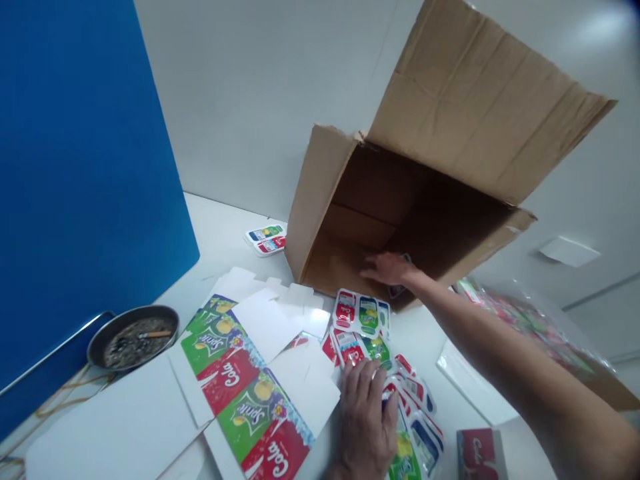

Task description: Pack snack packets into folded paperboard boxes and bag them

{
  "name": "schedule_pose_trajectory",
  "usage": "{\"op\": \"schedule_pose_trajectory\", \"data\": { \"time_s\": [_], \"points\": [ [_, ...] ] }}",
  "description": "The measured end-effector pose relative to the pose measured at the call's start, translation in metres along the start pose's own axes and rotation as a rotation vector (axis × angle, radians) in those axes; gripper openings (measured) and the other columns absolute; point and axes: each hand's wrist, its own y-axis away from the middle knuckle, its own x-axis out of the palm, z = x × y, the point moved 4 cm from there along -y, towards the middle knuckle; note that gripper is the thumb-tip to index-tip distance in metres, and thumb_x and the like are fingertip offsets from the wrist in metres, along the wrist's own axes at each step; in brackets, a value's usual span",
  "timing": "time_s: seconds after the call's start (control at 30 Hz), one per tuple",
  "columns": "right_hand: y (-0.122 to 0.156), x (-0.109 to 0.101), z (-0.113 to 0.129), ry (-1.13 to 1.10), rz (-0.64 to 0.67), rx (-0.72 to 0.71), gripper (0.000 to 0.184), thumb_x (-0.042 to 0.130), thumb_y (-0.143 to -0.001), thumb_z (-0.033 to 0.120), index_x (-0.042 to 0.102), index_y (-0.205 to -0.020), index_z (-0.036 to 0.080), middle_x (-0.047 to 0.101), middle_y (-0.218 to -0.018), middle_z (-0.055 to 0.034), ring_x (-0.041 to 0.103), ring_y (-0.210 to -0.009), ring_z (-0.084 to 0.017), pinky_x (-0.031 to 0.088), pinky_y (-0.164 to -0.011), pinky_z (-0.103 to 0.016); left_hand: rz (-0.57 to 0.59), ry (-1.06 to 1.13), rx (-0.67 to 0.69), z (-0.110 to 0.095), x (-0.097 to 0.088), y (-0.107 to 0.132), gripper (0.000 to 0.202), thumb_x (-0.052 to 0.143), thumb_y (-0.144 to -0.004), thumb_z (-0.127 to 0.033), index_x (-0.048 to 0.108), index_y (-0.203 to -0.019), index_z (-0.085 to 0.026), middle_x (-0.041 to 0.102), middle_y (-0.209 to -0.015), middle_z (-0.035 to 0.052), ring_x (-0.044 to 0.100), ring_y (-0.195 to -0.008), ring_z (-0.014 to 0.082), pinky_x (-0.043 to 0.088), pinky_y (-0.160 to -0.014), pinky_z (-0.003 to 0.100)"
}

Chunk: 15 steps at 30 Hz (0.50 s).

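Note:
My right hand (389, 268) reaches into the mouth of a brown cardboard box (320, 193) lying on its side, its fingers stretched out and apart. A small printed pack (399, 290) lies partly hidden under that wrist. My left hand (367, 413), with a ring on one finger, rests at the edge of a loose pile of flat plastic-covered packs (415, 433) with Cola and Sprite prints; its thumb stands apart from the fingers. More such packs (357, 313) overlap in front of the box opening.
Flattened printed cartons (255, 400) and a white carton sheet (110, 420) lie at left. Behind them are a pan of ash with a cigarette butt (135, 337) and a blue panel (85, 153). Two packs (267, 239) sit beside the box. A plastic-covered carton (540, 327) and a Cola box (480, 453) stand right.

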Motion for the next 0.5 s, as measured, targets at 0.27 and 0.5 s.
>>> {"op": "schedule_pose_trajectory", "data": {
  "time_s": [0.27,0.5],
  "points": [
    [-0.051,0.019,-0.05,0.163,0.058,0.128,0.074,0.094,-0.052,0.016,0.073,-0.124,0.013,0.064,-0.14,-0.0247,0.041,-0.145,-0.049,0.025,-0.117,-0.068,0.056,0.057,-0.062,0.007,0.009,0.004,0.02,0.057,-0.092,-0.017,0.065,-0.11,-0.02,0.075,-0.112,0.0091,0.069,-0.109,0.0297,0.051,-0.106,0.056],
    [-0.07,0.034,-0.04,-0.04,0.282,0.108,0.031,0.095,-0.062,0.029,0.08,-0.082,0.011,0.078,-0.082,-0.0148,0.076,-0.092,-0.036,0.058,-0.085,-0.046,0.053,0.111,-0.106,0.009,0.009,0.002,0.017,0.055,-0.092,-0.017,0.064,-0.107,-0.019,0.074,-0.111,0.0083,0.067,-0.109,0.0295,0.048,-0.108,0.055]
  ]
}}
